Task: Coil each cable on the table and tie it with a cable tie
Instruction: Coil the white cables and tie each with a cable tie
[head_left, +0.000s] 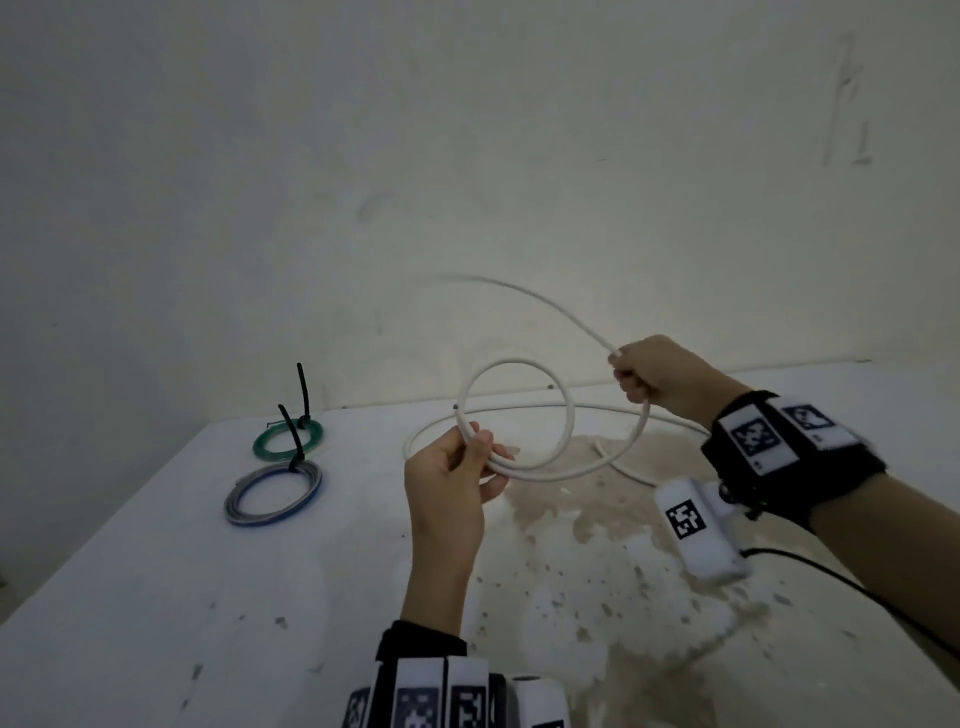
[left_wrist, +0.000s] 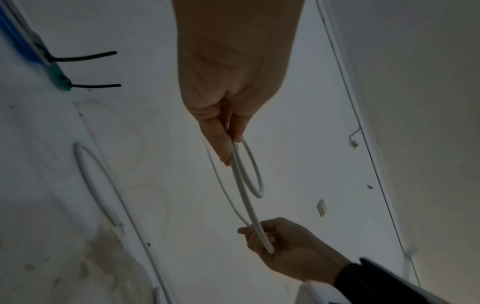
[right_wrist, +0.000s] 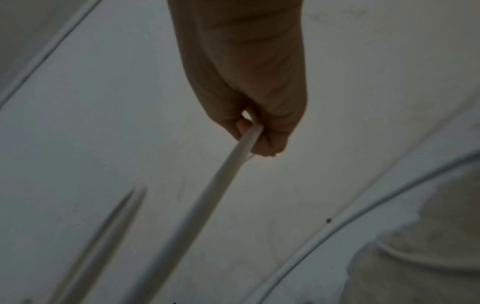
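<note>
Above the counter (head_left: 156, 571), we pinch white cable (head_left: 519, 364) loops w/ left hand (head_left: 452, 483); right hand (head_left: 660, 379) grips slack, apparently tight. Loops may spring open.

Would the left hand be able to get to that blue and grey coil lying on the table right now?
Probably yes, but not straight away. The blue and grey coil lies in the open to the left with nothing in between, yet the left hand is pinching the white cable loops and would need to let go first.

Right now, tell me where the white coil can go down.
Bare table lies in front of the blue-grey coil, left of the left hand. Crowded: the far left by the green coil, and under the white cable.
</note>
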